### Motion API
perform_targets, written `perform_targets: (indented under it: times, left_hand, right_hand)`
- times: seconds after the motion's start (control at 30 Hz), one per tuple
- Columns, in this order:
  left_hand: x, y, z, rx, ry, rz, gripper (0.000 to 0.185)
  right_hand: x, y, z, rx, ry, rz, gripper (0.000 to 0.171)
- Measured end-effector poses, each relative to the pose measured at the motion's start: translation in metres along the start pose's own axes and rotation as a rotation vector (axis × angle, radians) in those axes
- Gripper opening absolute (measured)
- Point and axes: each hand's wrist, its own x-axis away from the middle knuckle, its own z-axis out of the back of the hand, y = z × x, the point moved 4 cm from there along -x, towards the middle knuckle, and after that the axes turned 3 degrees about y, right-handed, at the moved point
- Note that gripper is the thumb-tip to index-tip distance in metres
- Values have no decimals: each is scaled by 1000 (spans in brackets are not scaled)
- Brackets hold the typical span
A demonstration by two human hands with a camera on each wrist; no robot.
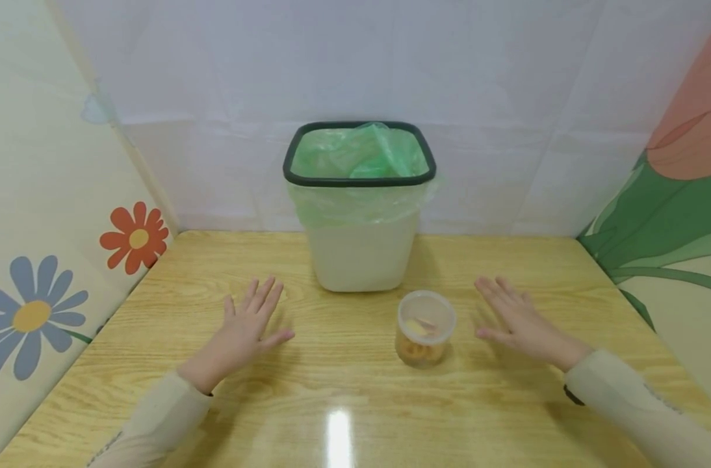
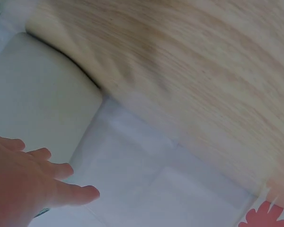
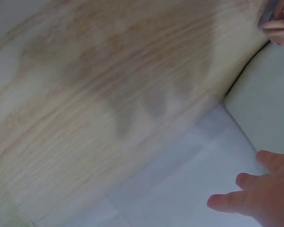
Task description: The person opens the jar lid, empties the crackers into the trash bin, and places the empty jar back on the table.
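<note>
Clear round plastic jar (image 1: pixel 426 328) stands on glossy wood-grain table (image 1: pixel 344 390) between flat, released left hand (image 1: pixel 244 335) and right hand (image 1: pixel 519 322).

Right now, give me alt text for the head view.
Two open hands, left and right, hover flat over a wooden table. Between them stands a small lidded clear jar, nearer the right hand, behind it a white bin with a green liner.

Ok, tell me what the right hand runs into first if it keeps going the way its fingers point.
Probably the white bin. The right hand, open and flat, points forward and inward toward the bin's lower right side. The small lidded jar sits to its left, off that line. Depth is hard to judge.
</note>
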Motion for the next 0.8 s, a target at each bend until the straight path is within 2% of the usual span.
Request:
perform_targets:
  times: [0.4,0.8]
  left_hand:
    - [3,14,-8,38,-15,-31,84]
    - [2,29,-23,23,-21,-86,81]
  right_hand:
    - [-1,-6,-14,-83,20,51,90]
    - [-3,-11,-24,-174,-28,25,93]
